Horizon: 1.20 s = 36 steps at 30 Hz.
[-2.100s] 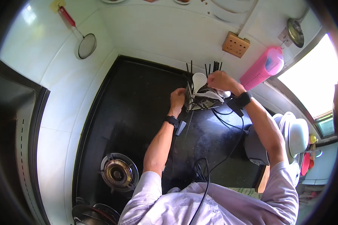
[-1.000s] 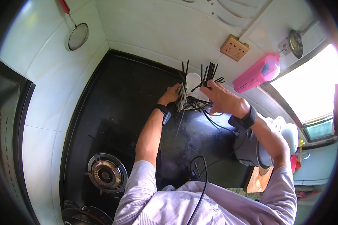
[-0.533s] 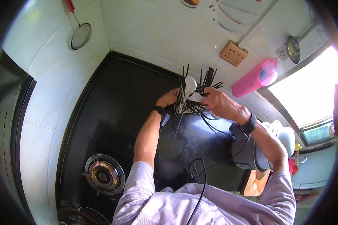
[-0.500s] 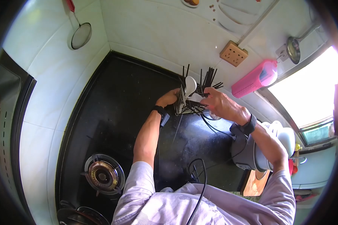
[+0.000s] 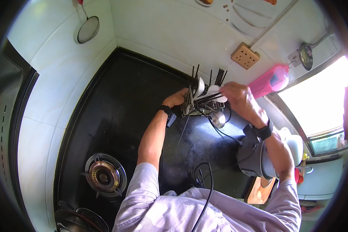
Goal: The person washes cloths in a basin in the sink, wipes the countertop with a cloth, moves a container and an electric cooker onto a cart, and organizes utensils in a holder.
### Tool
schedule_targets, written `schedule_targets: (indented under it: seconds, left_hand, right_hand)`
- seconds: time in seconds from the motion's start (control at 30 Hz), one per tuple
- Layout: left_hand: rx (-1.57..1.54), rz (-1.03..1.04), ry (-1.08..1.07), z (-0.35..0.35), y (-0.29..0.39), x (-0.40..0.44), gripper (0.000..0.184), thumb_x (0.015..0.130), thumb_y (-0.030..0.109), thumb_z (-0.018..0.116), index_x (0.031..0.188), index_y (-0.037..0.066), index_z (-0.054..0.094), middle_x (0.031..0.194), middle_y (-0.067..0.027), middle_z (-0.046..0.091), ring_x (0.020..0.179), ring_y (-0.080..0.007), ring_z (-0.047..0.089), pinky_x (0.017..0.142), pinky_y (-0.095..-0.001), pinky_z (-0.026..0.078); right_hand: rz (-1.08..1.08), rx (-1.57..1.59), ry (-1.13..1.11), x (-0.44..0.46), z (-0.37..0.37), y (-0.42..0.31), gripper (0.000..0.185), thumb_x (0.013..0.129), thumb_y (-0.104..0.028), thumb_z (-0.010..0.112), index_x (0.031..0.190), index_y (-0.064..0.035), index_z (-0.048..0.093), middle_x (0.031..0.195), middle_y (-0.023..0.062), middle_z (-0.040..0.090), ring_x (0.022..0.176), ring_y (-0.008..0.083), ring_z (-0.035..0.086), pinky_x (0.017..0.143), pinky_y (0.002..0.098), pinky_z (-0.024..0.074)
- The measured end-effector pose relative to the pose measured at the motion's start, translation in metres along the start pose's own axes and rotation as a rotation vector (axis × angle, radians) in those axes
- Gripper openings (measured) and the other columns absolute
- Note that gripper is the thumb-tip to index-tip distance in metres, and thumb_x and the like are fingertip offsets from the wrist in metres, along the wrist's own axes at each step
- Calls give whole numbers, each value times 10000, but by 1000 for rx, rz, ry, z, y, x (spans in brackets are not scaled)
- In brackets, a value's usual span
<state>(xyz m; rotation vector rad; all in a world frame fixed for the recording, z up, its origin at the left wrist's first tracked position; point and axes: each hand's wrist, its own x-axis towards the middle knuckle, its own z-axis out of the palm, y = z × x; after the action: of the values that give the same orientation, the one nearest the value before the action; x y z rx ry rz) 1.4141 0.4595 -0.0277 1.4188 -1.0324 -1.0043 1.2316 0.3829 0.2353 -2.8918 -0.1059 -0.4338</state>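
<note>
A wire cutlery rack (image 5: pixel 187 106) stands on the black counter by the back wall. Several dark chopsticks (image 5: pixel 221 76) stick up from it, along with a white spoon (image 5: pixel 200 87). My left hand (image 5: pixel 176 98) is closed around the rack's left side, its fingertips hidden behind the wires. At the rack's right, my right hand (image 5: pixel 239 99) pinches the ends of dark chopsticks (image 5: pixel 209 98) that lie slanted across the rack's top. A second white spoon (image 5: pixel 215 92) is close by those fingers. Below the rack's right side is a shiny round metal piece (image 5: pixel 217 119), perhaps a ladle bowl.
A gas burner (image 5: pixel 103 175) is at the lower left, with pans (image 5: pixel 81 220) nearer me. On the right stands a grey rice cooker (image 5: pixel 251 156) with a cable, beside a wooden board (image 5: pixel 260 189). A pink holder (image 5: pixel 270 81) and a socket (image 5: pixel 245 55) are on the wall.
My right hand has moved right and slightly up, and slanted chopsticks now show at its fingertips. The round metal piece is more exposed. My left hand stays on the rack; the view has shifted slightly.
</note>
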Motion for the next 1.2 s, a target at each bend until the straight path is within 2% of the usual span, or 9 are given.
schedule_targets:
  seconds: [0.1,0.17,0.3,0.4,0.57,0.63,0.83,1.03,1.2]
  left_hand:
    - [-217,99,-132,-1,-25,15,549,799,-128,453,1306,81,473,1174,-21,583,1081,-102,512,956,-243,372]
    - [-277,-18,-146,-2,-25,15,529,797,-121,460,1283,82,500,1131,-15,603,1032,-94,534,925,-237,397]
    - [-360,-162,-151,-5,-2,3,482,790,-123,468,1229,61,543,1080,-9,624,975,-90,558,886,-231,421]
    - [-385,-217,-136,-8,-13,8,423,796,-116,452,1165,45,582,1034,-6,639,925,-85,575,843,-229,439]
    - [-426,-86,2,2,-22,15,425,794,-116,405,1130,49,606,1013,-3,645,898,-69,585,810,-223,448]
    - [-487,-144,-57,-1,-10,8,445,781,-129,398,1136,47,600,1017,-3,644,901,-70,585,814,-226,448]
    - [-530,-196,-103,-3,-9,7,476,764,-144,379,1147,46,587,1024,1,638,907,-75,585,820,-237,449]
    - [-575,-165,-65,-1,-8,5,425,804,-104,378,1132,52,598,1002,2,636,872,-80,589,794,-243,453]
    - [-532,-178,-63,0,-9,3,361,846,-62,402,1125,49,603,987,8,630,864,-68,570,796,-237,440]
  right_hand:
    - [73,14,74,15,-19,-3,152,680,80,590,822,29,609,775,162,592,730,333,600,636,384,498]
    - [93,19,49,22,-19,-3,111,684,57,582,791,36,605,767,173,595,725,348,593,658,390,501]
    - [-143,-66,-162,15,18,19,107,712,23,560,804,21,615,816,172,597,752,339,594,681,374,498]
    - [61,-20,-239,10,39,10,123,701,15,566,811,18,620,820,171,596,777,335,591,697,393,493]
    - [80,120,-164,19,30,14,117,748,-47,603,844,16,626,769,162,612,727,321,608,657,369,492]
    - [309,217,-329,27,13,9,150,781,-116,636,866,7,629,731,161,620,677,306,619,622,358,494]
    - [313,166,-76,51,33,18,227,778,-180,664,948,-32,636,711,164,624,655,312,623,602,365,493]
    - [123,102,-192,71,99,37,145,799,-121,619,894,-11,626,668,152,597,597,250,596,575,353,471]
    - [174,116,-101,78,72,30,125,804,-108,605,820,15,614,646,158,595,575,253,596,546,354,461]
